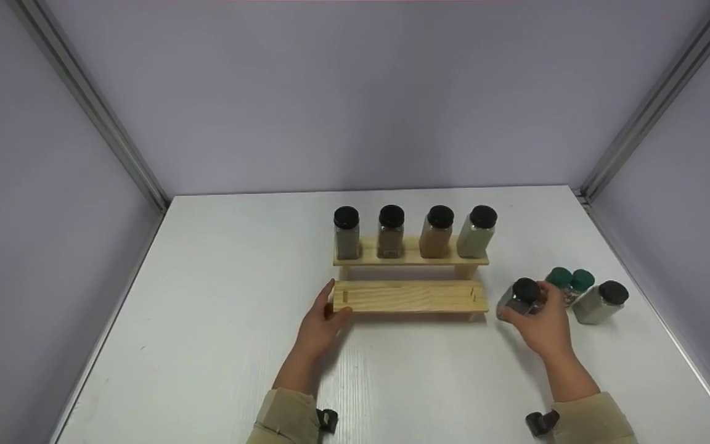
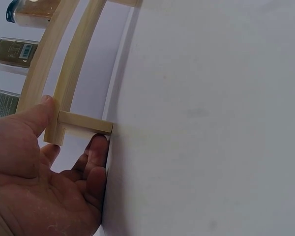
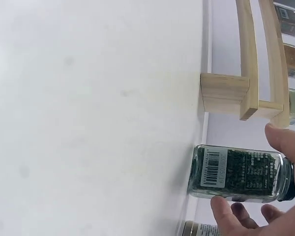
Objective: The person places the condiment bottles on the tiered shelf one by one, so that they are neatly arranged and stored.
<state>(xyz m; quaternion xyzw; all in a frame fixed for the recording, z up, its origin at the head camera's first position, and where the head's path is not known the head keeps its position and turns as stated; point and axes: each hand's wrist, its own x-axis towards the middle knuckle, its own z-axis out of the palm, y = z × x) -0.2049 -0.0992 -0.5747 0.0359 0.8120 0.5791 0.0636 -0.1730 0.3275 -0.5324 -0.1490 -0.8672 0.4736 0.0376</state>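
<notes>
My left hand [image 1: 320,328] grips the left end of the lower step of a two-step wooden spice rack [image 1: 410,297]; its thumb lies along the edge, with fingers curled by the end leg [image 2: 86,122]. In my right hand [image 1: 543,324] is a glass spice jar [image 3: 236,173] filled with dark green flakes, pinched between thumb and fingers near its black cap [image 1: 526,289]. The jar stands upright just right of the rack, its base close over the table. In the right wrist view, a barcode label [image 3: 214,167] shows on its side.
Four black-capped jars, one pale green [image 1: 476,234], stand along the upper step. Right of my right hand are two green-capped jars [image 1: 582,281] and a black-capped pale jar [image 1: 598,303]. Walls [image 1: 355,98] border the white table [image 1: 225,296] at the back and sides.
</notes>
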